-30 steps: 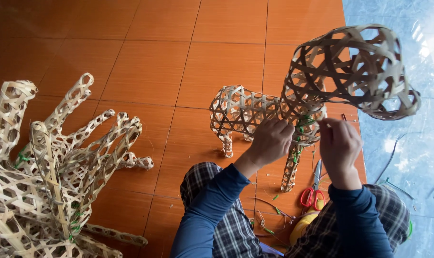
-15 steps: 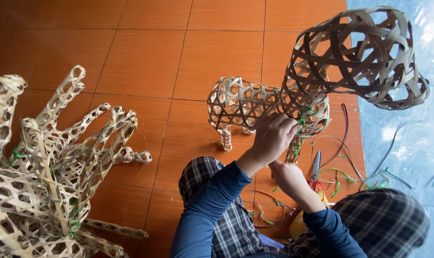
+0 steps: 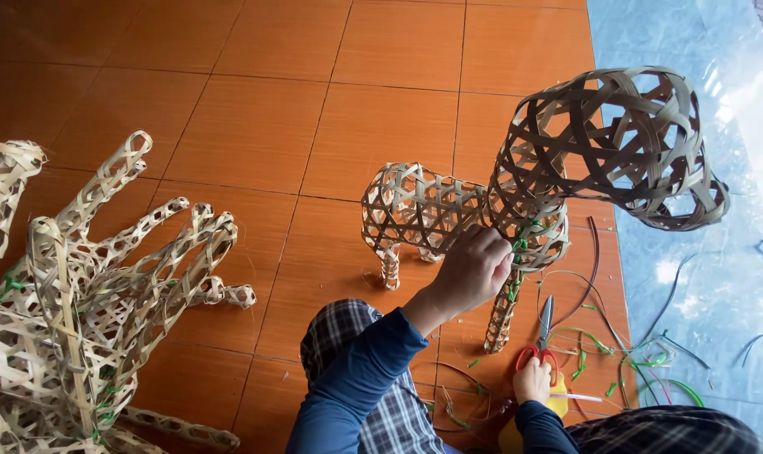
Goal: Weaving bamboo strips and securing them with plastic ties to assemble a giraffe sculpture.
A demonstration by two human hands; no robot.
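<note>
Left hand (image 3: 476,267) grip is closed on the woven animal (image 3: 516,202) at its chest. Right hand (image 3: 533,380) is rested by the scissors (image 3: 539,340) on the floor (image 3: 255,126); its grip cannot be told.

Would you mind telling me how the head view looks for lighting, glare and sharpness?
Head view: soft, even daylight with faint shadows under the woven animal figure; pale glare on the blue sheet at right; tile lines bow, a wide-lens distortion; the left hand on the figure and right hand near the red-handled scissors look sharp; the woven pile is cut off at left.
</note>
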